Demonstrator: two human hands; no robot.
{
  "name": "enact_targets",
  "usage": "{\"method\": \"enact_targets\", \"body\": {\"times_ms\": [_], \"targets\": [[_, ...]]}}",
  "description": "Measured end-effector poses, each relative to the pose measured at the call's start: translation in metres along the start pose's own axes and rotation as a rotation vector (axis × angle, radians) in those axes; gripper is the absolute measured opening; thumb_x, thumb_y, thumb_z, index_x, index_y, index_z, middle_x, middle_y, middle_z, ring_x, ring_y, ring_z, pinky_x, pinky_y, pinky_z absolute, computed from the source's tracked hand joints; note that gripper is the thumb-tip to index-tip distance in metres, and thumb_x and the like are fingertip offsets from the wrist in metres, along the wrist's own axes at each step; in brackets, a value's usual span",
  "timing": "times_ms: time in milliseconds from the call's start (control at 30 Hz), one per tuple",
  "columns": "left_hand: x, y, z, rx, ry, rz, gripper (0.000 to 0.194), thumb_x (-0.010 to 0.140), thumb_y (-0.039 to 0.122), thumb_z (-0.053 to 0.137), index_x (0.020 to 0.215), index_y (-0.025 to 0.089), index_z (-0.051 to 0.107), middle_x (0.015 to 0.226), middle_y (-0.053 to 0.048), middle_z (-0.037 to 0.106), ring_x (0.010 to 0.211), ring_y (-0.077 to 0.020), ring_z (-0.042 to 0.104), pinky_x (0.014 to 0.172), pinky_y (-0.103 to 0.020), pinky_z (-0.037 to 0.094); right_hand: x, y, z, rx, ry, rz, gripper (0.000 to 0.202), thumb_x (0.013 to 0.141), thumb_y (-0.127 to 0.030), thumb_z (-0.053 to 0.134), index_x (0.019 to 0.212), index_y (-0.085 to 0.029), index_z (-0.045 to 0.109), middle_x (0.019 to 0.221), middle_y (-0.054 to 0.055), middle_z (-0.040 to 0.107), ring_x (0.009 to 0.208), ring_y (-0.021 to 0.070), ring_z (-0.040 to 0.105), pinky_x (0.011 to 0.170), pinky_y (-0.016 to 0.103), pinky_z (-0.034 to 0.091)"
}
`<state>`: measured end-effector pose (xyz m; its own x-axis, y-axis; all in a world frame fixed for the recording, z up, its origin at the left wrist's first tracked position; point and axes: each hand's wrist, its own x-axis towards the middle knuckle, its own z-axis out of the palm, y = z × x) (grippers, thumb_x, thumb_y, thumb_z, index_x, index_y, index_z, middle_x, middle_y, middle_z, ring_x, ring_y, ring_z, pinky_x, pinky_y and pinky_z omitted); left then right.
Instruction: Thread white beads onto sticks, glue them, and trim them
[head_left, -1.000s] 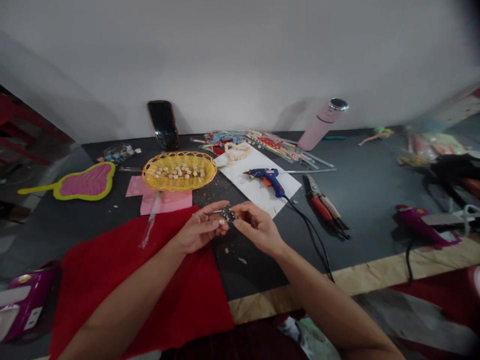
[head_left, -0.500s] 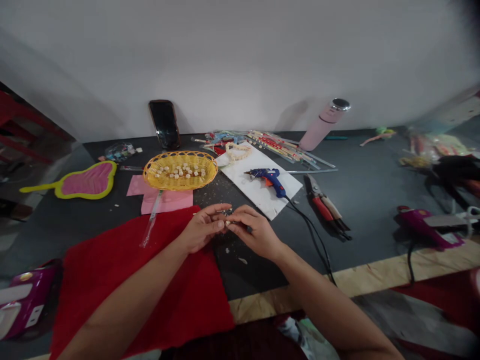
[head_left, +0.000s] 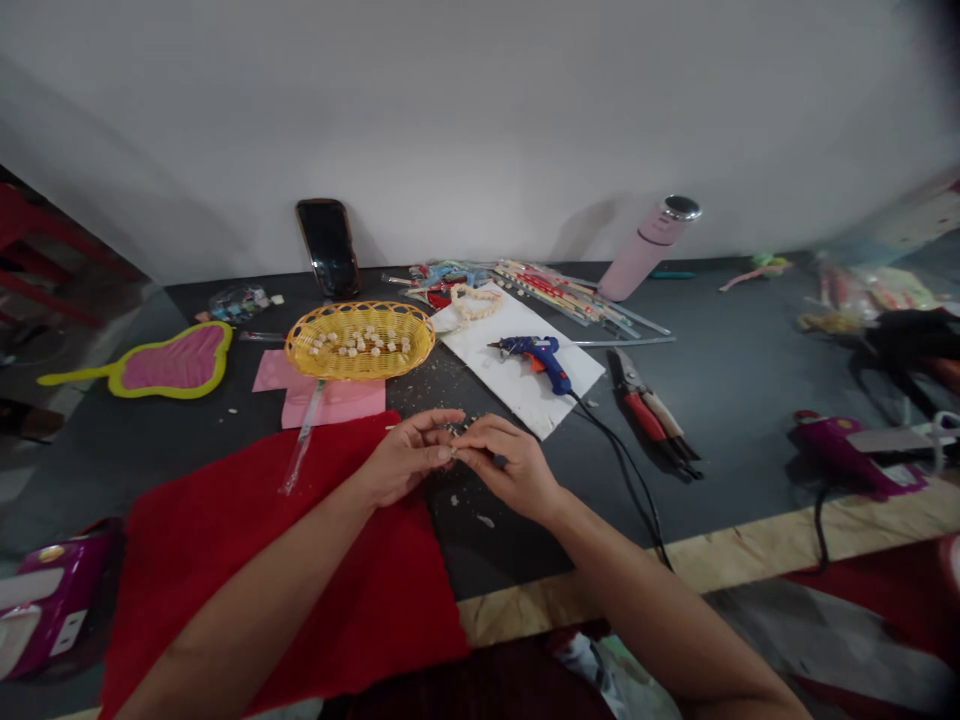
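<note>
My left hand [head_left: 405, 464] and my right hand [head_left: 516, 470] meet over the dark table just right of the red cloth. Between their fingertips is a small pale piece [head_left: 454, 452], mostly covered by the fingers, so its exact kind is unclear. Both hands are closed in a pinch on it. Beyond the left hand stands a yellow wicker basket [head_left: 300, 362] with several small pale cubes inside. A blue glue gun [head_left: 541, 360] lies on a white board [head_left: 517, 408] beyond my right hand, near a heart-shaped ring of pale pieces [head_left: 474, 303].
Red-handled pruning shears [head_left: 651, 408] and the glue gun's black cord [head_left: 630, 462] lie to the right. A pink bottle [head_left: 643, 252] and a phone [head_left: 328, 248] stand by the wall. At left are a yellow-framed hand mirror [head_left: 176, 362] and red cloth [head_left: 300, 560]. Crumbs litter the table.
The fingertips have shifted slightly around the small pale piece, which shows less now. Everything else stays in place.
</note>
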<state>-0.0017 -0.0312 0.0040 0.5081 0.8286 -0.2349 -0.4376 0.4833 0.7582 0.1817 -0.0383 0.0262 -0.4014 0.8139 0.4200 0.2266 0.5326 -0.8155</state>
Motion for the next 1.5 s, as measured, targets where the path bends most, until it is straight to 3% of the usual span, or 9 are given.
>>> {"method": "enact_targets", "body": {"times_ms": [167, 333, 533, 933, 1167, 1500], "targets": [[-0.0006, 0.0013, 0.0027, 0.018, -0.01, 0.015, 0.042, 0.067, 0.014, 0.074, 0.107, 0.016, 0.061, 0.078, -0.003, 0.064, 0.065, -0.0092, 0.058, 0.062, -0.021, 0.043, -0.0004, 0.0005, -0.0007, -0.021, 0.008, 0.059, 0.013, 0.089, -0.025, 0.051, 0.087, -0.02, 0.063, 0.082, 0.006, 0.059, 0.078, 0.0161, 0.057, 0.07, 0.03, 0.048], [-0.0014, 0.0027, 0.004, 0.009, -0.023, 0.029, 0.038, 0.068, 0.015, 0.073, 0.104, 0.016, 0.06, 0.078, -0.004, 0.066, 0.069, -0.011, 0.06, 0.063, -0.021, 0.044, 0.0002, 0.0024, -0.005, -0.018, 0.021, 0.145, 0.026, 0.094, -0.03, 0.04, 0.078, -0.019, 0.058, 0.073, 0.003, 0.056, 0.069, 0.0138, 0.052, 0.066, 0.027, 0.044], [-0.0011, 0.0028, 0.0028, -0.03, 0.018, 0.01, 0.045, 0.067, 0.014, 0.074, 0.108, 0.017, 0.057, 0.083, -0.004, 0.068, 0.07, -0.011, 0.062, 0.064, -0.021, 0.045, 0.0002, 0.0008, -0.0025, 0.022, -0.062, 0.106, 0.022, 0.083, -0.031, 0.06, 0.102, -0.021, 0.06, 0.091, 0.006, 0.057, 0.068, 0.0127, 0.052, 0.058, 0.025, 0.046], [0.0009, 0.0007, 0.0033, 0.001, 0.043, 0.027, 0.045, 0.066, 0.013, 0.074, 0.108, 0.016, 0.057, 0.074, -0.001, 0.064, 0.062, -0.0078, 0.059, 0.063, -0.019, 0.044, -0.0001, 0.0037, -0.0004, -0.125, -0.041, -0.046, 0.013, 0.084, -0.02, 0.056, 0.096, -0.021, 0.062, 0.09, 0.006, 0.06, 0.085, 0.0158, 0.058, 0.075, 0.028, 0.049], [0.0008, 0.0008, 0.0023, 0.025, 0.059, 0.022, 0.049, 0.065, 0.014, 0.075, 0.11, 0.016, 0.056, 0.068, 0.001, 0.061, 0.06, -0.007, 0.057, 0.06, -0.018, 0.042, -0.0013, 0.0067, 0.0008, -0.109, -0.047, -0.089, 0.012, 0.085, -0.02, 0.058, 0.096, -0.02, 0.062, 0.088, 0.006, 0.061, 0.082, 0.0147, 0.059, 0.074, 0.027, 0.051], [-0.0016, 0.0036, 0.0047, -0.038, 0.053, 0.004, 0.048, 0.066, 0.011, 0.074, 0.11, 0.017, 0.056, 0.077, -0.002, 0.067, 0.064, -0.0089, 0.062, 0.064, -0.02, 0.046, -0.0011, 0.0043, 0.0032, -0.034, -0.052, -0.02, 0.021, 0.084, -0.022, 0.059, 0.105, -0.021, 0.059, 0.093, 0.007, 0.059, 0.089, 0.0168, 0.057, 0.078, 0.031, 0.051]]}}
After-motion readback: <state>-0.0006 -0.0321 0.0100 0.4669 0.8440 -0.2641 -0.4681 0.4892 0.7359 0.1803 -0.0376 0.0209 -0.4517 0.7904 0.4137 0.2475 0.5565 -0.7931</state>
